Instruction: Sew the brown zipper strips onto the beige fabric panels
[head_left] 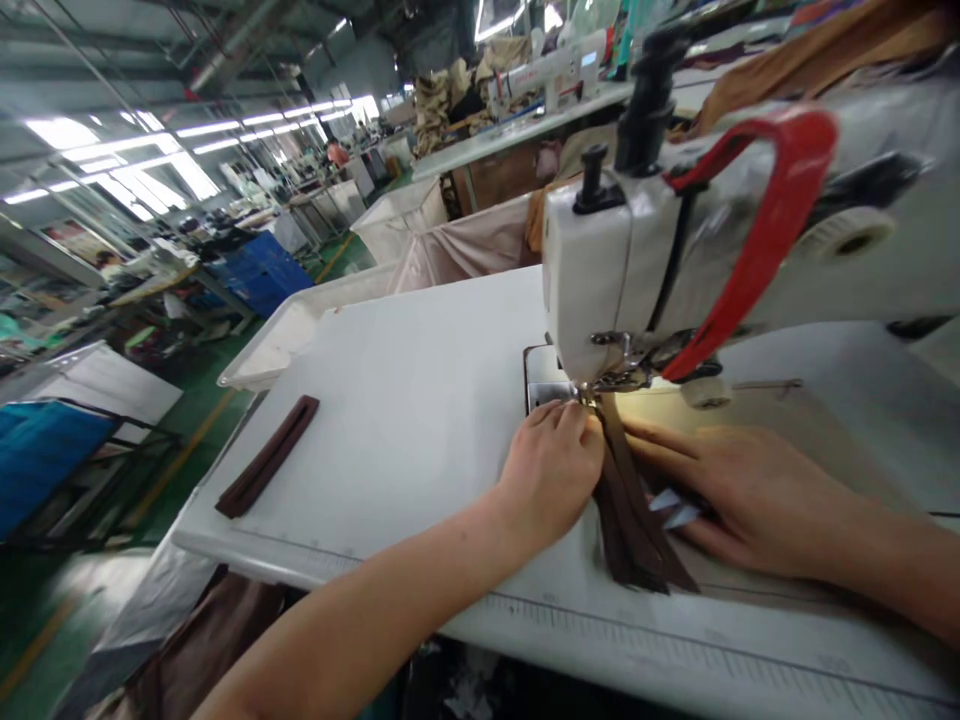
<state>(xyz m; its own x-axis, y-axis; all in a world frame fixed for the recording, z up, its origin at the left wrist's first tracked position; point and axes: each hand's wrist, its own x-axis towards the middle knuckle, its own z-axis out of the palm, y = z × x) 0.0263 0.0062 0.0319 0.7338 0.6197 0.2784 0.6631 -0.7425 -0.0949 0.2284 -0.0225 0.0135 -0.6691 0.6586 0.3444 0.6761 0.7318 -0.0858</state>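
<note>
Pressed flat on a white counter (pixel 420 400) at an industrial sewing machine (pixel 675 250): left hand (pixel 551 470), grip curled with fingertips bearing on a narrow brown fabric strip (pixel 637 520) just below the needle; right hand (pixel 742 495), grip spread wide, palm down, touching the strip's other side, with small silvery snips (pixel 675 508) partly under its fingers. Strip matte, folded, running from the presser foot toward the counter's near edge. Further left, well apart, another dark brown strip (pixel 268 456), long and flat. Beyond, a shallow white tray (pixel 277 345), contents unclear.
</note>
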